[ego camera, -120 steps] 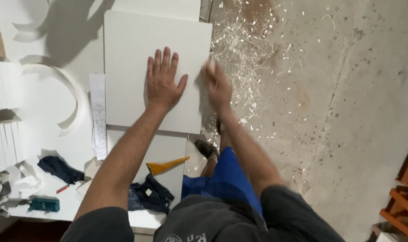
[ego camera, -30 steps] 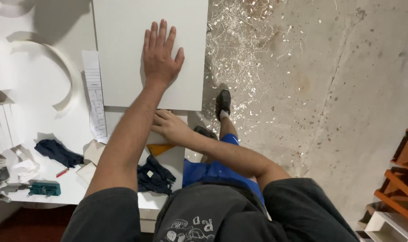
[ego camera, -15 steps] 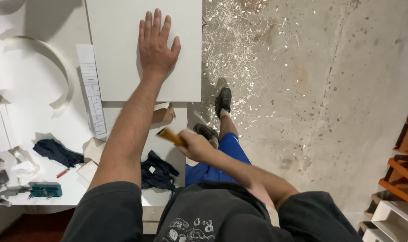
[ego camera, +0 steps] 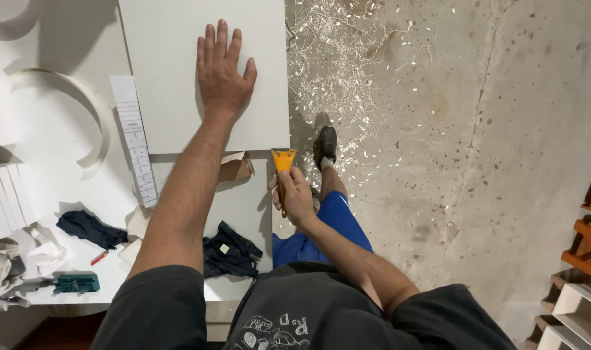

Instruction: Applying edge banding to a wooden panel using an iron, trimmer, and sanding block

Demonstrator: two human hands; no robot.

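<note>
White work surface [ego camera: 62, 162] carries a flat white rectangular panel [ego camera: 172, 78], lying flush, its right edge at the surface's edge above the concrete floor [ego camera: 470, 162], which is littered with pale shavings [ego camera: 334, 71].

Left hand [ego camera: 223, 74] lies palm-down on the panel, fingers spread and flat, gripping nothing, just pinning the board. Right hand [ego camera: 295, 194] has its fingers closed around the handle of an orange wide-blade scraper [ego camera: 283, 165], blade end pointing up toward the panel's near right corner, just below it and seemingly not yet touching.

Step in hand, as a judgement: panel held steady, scraper being brought to the edge; trimming along the right edge looks likely, given the shavings below it.

Next move calls for: blade set flush to the edge at the corner, steady push along it, left hand kept pressing so the board doesn't slide.

Smaller items nearby: long white strip [ego camera: 134, 139] beside the panel's left edge, curved white band [ego camera: 81, 116], dark cloth [ego camera: 230, 253] near the front, small cardboard piece [ego camera: 237, 168] under the panel's near edge, green tool [ego camera: 77, 282], red pencil [ego camera: 99, 258].
</note>
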